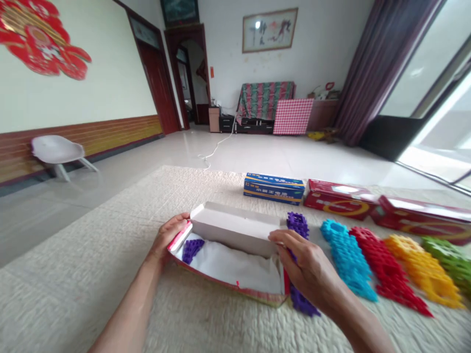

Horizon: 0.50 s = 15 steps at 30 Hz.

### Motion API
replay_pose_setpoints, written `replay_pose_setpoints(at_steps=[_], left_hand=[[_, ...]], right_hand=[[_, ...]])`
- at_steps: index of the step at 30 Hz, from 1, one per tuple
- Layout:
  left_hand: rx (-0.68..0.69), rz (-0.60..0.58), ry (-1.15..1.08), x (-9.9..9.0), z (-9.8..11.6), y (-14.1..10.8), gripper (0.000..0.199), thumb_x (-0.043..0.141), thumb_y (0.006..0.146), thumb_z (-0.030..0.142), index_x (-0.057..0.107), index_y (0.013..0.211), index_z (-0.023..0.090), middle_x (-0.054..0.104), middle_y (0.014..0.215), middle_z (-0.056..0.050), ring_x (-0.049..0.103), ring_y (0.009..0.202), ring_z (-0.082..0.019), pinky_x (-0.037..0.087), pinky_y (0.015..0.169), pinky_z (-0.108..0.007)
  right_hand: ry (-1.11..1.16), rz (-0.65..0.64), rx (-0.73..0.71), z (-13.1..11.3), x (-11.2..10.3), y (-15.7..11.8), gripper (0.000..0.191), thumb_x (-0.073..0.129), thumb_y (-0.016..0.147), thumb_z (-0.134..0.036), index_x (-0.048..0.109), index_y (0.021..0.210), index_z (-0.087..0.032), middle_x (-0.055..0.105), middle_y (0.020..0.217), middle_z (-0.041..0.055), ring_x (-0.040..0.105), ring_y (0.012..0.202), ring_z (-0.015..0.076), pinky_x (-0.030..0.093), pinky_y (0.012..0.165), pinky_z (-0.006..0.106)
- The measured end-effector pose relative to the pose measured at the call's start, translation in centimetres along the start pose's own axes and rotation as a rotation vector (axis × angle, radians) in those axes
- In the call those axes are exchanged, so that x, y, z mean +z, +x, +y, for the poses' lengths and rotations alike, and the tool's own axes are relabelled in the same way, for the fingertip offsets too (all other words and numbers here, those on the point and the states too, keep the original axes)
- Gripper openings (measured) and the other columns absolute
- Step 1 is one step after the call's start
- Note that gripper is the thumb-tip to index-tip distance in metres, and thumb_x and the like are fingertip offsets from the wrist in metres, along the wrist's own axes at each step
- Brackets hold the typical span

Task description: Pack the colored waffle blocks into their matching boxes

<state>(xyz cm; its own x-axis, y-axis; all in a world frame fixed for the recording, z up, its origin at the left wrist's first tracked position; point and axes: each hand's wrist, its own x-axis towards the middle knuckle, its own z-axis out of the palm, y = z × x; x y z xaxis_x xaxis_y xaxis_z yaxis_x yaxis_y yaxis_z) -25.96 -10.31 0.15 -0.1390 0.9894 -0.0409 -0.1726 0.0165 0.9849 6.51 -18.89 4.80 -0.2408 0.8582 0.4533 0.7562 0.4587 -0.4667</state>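
An open red cardboard box [224,286] sits in front of me, its white inner flap [235,226] standing up along the far side. Inside lie a white paper-like lining [235,264] and, at the left end, some purple plastic interlocking pieces [192,249]. My left hand [170,238] is closed around the box's left end, thumb along the top edge. At the right end, my right hand [300,255] pinches the flap's corner, its fingertips partly hidden. A row of purple interlocking pieces [298,224] lies just beyond the box's right side, partly covered by that hand.
Rows of blue [348,260], red [388,269], yellow [423,269] and green pieces [449,260] lie on the right. Behind them stand a blue box [273,190] and two red boxes [338,198]. All rest on a beige textured mat [121,225].
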Motion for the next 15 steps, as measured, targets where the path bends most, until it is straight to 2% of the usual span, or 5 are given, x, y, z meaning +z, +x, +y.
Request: replay_pose_setpoints(at_steps=[3, 6, 11, 13, 15], left_hand=[[-0.029, -0.049, -0.089, 0.6, -0.1, -0.1, 0.049, 0.082, 0.058, 0.036, 0.068, 0.1, 0.017, 0.073, 0.079, -0.002, 0.066, 0.062, -0.014, 0.05, 0.056, -0.02], [-0.047, -0.095, -0.104, 0.9, -0.1, -0.2, 0.05, 0.081, 0.062, 0.035, 0.066, 0.106, 0.017, 0.073, 0.082, -0.003, 0.066, 0.064, -0.014, 0.051, 0.058, -0.02], [-0.069, -0.183, -0.061, 0.8, -0.7, -0.5, 0.056, 0.072, 0.072, 0.044, 0.06, 0.12, 0.018, 0.075, 0.093, -0.005, 0.069, 0.077, -0.021, 0.053, 0.064, -0.025], [-0.079, -0.165, -0.039, 0.6, -1.1, -0.6, 0.057, 0.069, 0.074, 0.047, 0.059, 0.122, 0.018, 0.075, 0.096, -0.004, 0.069, 0.082, -0.023, 0.052, 0.067, -0.026], [-0.093, -0.155, -0.027, 0.4, -1.4, -0.7, 0.053, 0.067, 0.076, 0.047, 0.059, 0.122, 0.021, 0.075, 0.096, -0.001, 0.068, 0.086, -0.024, 0.052, 0.07, -0.027]], right_hand=[[-0.062, 0.124, 0.076, 0.7, -0.9, -1.1, 0.021, 0.045, 0.091, -0.021, 0.062, 0.102, -0.021, 0.067, 0.105, 0.0061, 0.065, 0.095, 0.018, 0.051, 0.082, 0.031], [-0.158, 0.223, 0.154, 1.7, -1.3, -4.1, 0.013, 0.049, 0.09, -0.023, 0.062, 0.092, -0.022, 0.066, 0.092, 0.0038, 0.065, 0.083, 0.0167, 0.051, 0.073, 0.029], [-0.231, 0.472, 0.154, 2.8, 0.8, -10.3, 0.012, 0.054, 0.087, -0.02, 0.058, 0.099, -0.022, 0.062, 0.097, 0.0065, 0.062, 0.089, 0.0193, 0.051, 0.076, 0.034], [-0.215, 0.469, 0.187, 2.8, 1.8, -11.5, 0.019, 0.053, 0.087, -0.018, 0.056, 0.105, -0.022, 0.06, 0.101, 0.0078, 0.061, 0.093, 0.0206, 0.051, 0.078, 0.037], [-0.186, 0.405, 0.233, 2.7, 2.4, -11.7, 0.023, 0.052, 0.087, -0.018, 0.054, 0.109, -0.023, 0.058, 0.106, 0.0086, 0.06, 0.097, 0.0217, 0.052, 0.08, 0.039]])
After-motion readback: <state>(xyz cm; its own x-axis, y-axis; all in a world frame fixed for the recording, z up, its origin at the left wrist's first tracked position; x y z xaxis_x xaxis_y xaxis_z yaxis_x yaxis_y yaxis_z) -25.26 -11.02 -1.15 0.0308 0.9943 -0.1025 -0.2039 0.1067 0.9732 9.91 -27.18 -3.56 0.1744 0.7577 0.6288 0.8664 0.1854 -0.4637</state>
